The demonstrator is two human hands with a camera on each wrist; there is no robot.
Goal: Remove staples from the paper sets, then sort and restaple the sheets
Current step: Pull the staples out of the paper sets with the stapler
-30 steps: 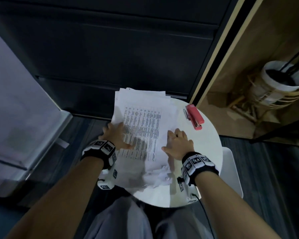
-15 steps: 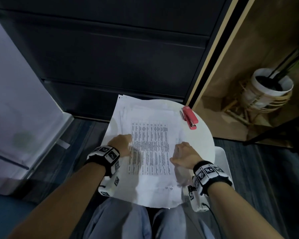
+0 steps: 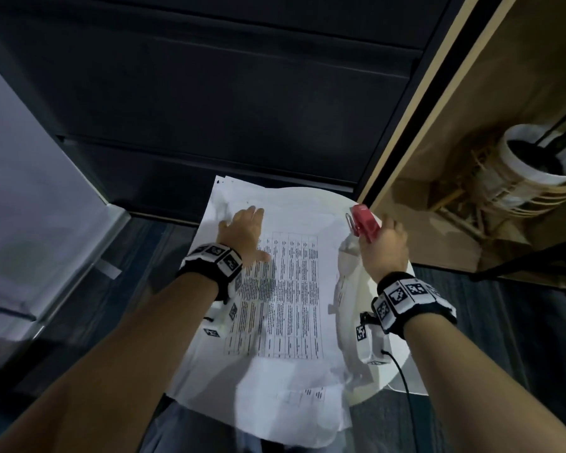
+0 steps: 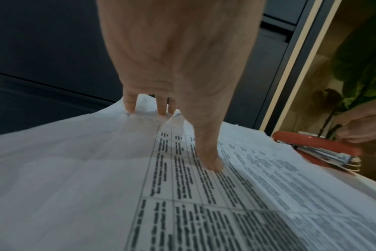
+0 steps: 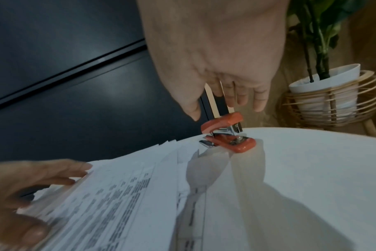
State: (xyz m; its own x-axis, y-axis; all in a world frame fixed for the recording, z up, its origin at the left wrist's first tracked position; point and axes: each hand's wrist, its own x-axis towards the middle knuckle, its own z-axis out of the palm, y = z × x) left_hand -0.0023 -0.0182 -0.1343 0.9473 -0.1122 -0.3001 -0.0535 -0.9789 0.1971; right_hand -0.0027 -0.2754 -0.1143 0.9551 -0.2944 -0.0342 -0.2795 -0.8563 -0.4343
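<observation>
A stack of white sheets (image 3: 291,289) with a printed table lies on the round white table (image 3: 327,196). My left hand (image 3: 242,230) lies flat on its far left part, with the fingers spread near the top corner and the thumb (image 4: 210,158) on the print. The red stapler (image 3: 363,220) rests on the table at the far right of the paper. My right hand (image 3: 386,243) is over its near end. In the right wrist view the fingers (image 5: 238,98) hang straight above the stapler (image 5: 227,134). In the left wrist view they touch its red top (image 4: 311,144).
A dark cabinet front (image 3: 226,109) stands right behind the table. At the right, a white plant pot (image 3: 536,165) sits in a cane stand on the floor past a wooden panel edge. The sheets hang over the table's near edge above my lap.
My left hand slid up the sheets to the far left corner. My right hand left the paper and reached up and right to the stapler.
</observation>
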